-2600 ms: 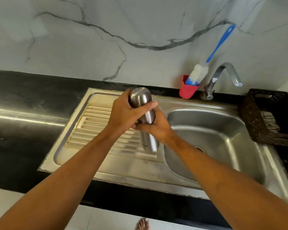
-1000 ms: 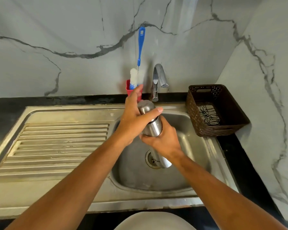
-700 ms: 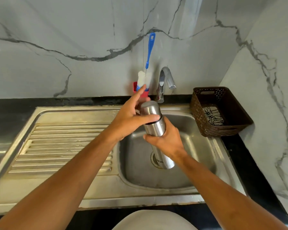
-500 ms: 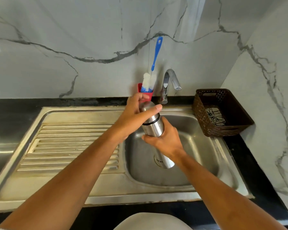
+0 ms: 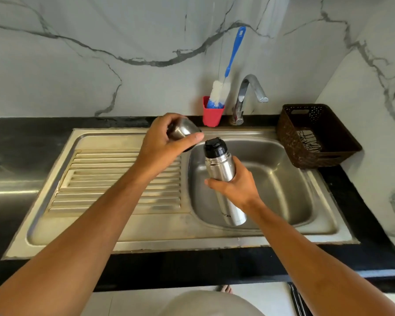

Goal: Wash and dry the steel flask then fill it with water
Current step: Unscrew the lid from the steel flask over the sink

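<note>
r. hand (image 5: 240, 185): closed round the mid-body of the slim cylindrical steel flask (image 5: 221, 168); thumb on near-left side, fingers wrapped behind.
flask posn: held over the basin of the stainless-steel sink (image 5: 283, 201), tilted, top leaning away and left, base toward the viewer. base vs. basin contact: cannot tell.
flask top: black plastic stopper (image 5: 215, 148) seated in the neck, exposed.
l. hand (image 5: 164, 149): gripping the rounded steel outer cap (image 5: 181, 131), fingers curled over it, thumb along its lower edge. cap is apart from the flask, up and left of the stopper.
drainboard: ribbed steel drainboard (image 5: 114, 179) left of basin; yellowish staining along ribs.
tap: curved chrome tap (image 5: 249, 92) at back edge, spout over basin.
brush: blue-handled bottle brush w/ white bristles (image 5: 234, 51), standing in small red plastic cup (image 5: 212, 116) just left of tap.
basket: dark brown woven basket (image 5: 290, 137) on black stone counter (image 5: 21, 137), right of sink; patterned cloth (image 5: 308, 140) inside.
wall: white marble-look wall w/ grey veins (image 5: 78, 76) behind.
</note>
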